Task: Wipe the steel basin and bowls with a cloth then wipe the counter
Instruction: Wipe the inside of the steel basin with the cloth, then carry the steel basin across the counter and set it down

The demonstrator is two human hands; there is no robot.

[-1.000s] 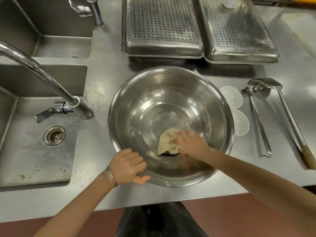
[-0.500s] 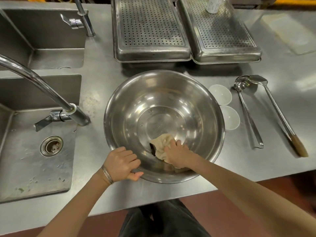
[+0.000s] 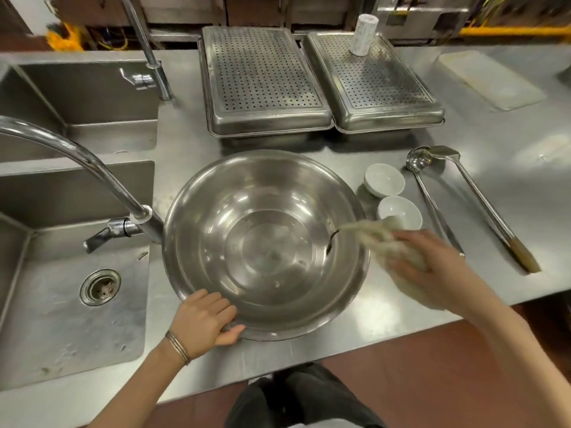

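Seemingly finishing the steel basin (image 3: 216, 211): left hand (image 3: 205, 322) grips its near rim, blurred right hand (image 3: 432, 267) clutches the cloth (image 3: 380, 239); white bowls (image 3: 384, 179) next.

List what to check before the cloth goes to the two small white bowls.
1. Cloth in hand: ok. The right hand grips the cloth, blurred, by the right rim of the steel basin.
2. Basin steadied: ok. The left hand holds its near rim.
3. Basin inside clean: cannot tell. There is glare and a few small marks on the bottom.
4. Bowls in reach: ok. The far white bowl and the near white bowl stand upright to the right of the basin. The cloth covers part of the near one.
5. Utensils out of the way: ok. The ladle and the spatula lie on the counter, to the right of the bowls.
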